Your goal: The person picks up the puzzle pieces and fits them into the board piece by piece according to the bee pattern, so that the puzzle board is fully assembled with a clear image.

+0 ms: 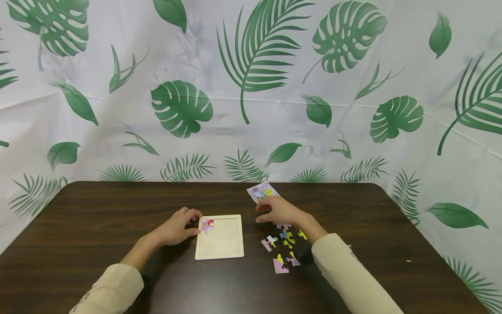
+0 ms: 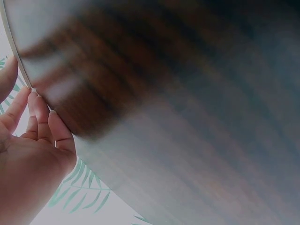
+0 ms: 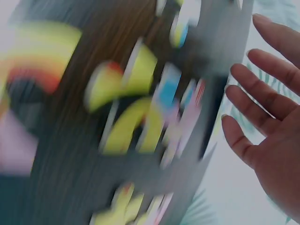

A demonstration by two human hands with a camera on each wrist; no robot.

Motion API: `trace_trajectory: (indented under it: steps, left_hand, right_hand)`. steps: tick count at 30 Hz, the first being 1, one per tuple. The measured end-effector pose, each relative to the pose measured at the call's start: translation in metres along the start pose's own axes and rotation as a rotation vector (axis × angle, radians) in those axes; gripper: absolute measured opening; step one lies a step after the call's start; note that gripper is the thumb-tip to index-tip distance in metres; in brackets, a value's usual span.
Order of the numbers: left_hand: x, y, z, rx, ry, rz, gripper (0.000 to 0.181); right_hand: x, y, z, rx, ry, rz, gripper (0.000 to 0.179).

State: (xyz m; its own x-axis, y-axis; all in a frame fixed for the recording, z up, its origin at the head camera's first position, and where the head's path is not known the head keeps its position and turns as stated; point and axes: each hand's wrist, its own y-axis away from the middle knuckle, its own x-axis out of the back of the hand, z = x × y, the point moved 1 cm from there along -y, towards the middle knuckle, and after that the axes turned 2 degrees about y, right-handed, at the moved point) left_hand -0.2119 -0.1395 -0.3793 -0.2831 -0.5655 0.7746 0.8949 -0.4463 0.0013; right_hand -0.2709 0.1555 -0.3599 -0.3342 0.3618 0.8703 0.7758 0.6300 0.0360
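A square wooden puzzle tray (image 1: 219,257) lies on the dark table, with joined puzzle pieces (image 1: 207,225) in pink, red and white in its upper left corner. My left hand (image 1: 177,226) rests against the tray's left side, thumb and index finger spread along the edge near the upper corner. Beyond the tray's right side, my right hand (image 1: 280,210) hovers with loosely bent fingers (image 3: 267,98) and nothing visible in it. Below it lie several loose puzzle pieces (image 1: 281,265), blurred in the right wrist view, where yellow pieces (image 3: 124,129) show. Part of the pile is hidden by the right arm.
A colourful picture card (image 1: 262,190) lies near the table's far edge, partly behind my right hand. The dark wood table (image 1: 117,198) ends at a white leaf-patterned sheet (image 1: 219,131). A small scrap (image 1: 408,261) lies to the right.
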Motion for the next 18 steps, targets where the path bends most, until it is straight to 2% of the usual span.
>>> trace_trajectory:
  steps: [10,18]
  left_hand:
    - [0.000,0.000,-0.001,-0.009,-0.003,0.003,0.033]
    - [-0.001,0.000,-0.002,-0.013,0.003,0.003,0.033]
  right_hand:
    - [0.021,0.033,0.038,-0.092,0.020,-0.014,0.018]
    - [0.024,0.049,0.050,-0.153,0.032,-0.028,0.017]
